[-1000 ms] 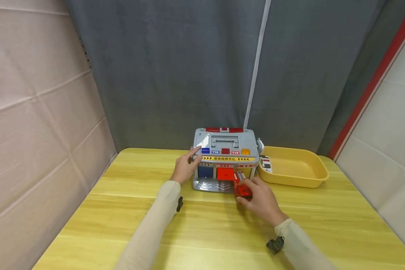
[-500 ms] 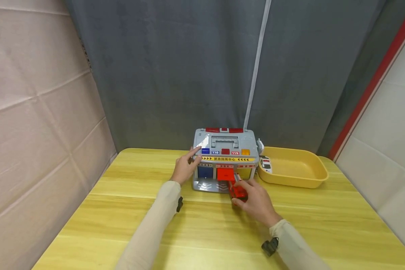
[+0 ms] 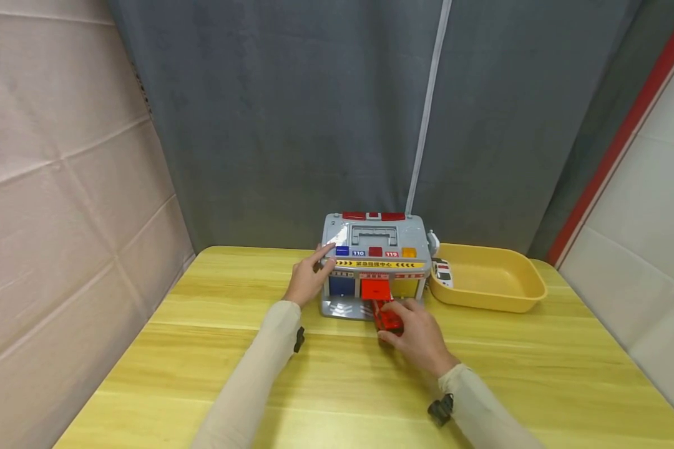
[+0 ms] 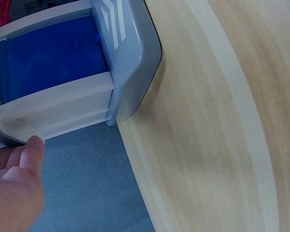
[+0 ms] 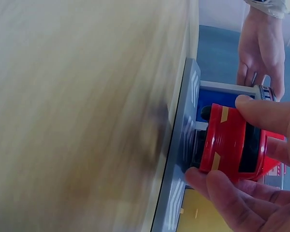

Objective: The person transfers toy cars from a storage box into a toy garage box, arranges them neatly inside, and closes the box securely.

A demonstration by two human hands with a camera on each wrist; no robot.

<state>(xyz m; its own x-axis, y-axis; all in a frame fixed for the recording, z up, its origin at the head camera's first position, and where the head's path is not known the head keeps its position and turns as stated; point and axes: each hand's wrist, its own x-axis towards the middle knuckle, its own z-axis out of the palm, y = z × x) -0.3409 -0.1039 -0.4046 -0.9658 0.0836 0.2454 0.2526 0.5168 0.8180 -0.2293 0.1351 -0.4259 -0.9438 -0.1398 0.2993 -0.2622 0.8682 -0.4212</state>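
Note:
A grey toy rescue station [image 3: 373, 240] stands on the table, with blue, red and yellow doors along its front. Its middle red door [image 3: 375, 290] is swung up and sticks out, while the blue door [image 4: 50, 58] hangs down. My right hand [image 3: 418, 333] pinches a red toy fire truck [image 5: 227, 140] between thumb and fingers, its front end tucked under the raised door. Fairly straight fingers of my left hand [image 3: 306, 279] rest against the station's left side and top edge.
Right of the station sits a yellow plastic tray [image 3: 500, 302] with a white toy car [image 3: 442, 273] at its left end. A grey curtain [image 3: 292, 125] hangs behind the wooden table [image 3: 202, 374].
My right hand has moved left with the fire truck, from in front of the yellow door to the middle red door. My left hand stays at the station.

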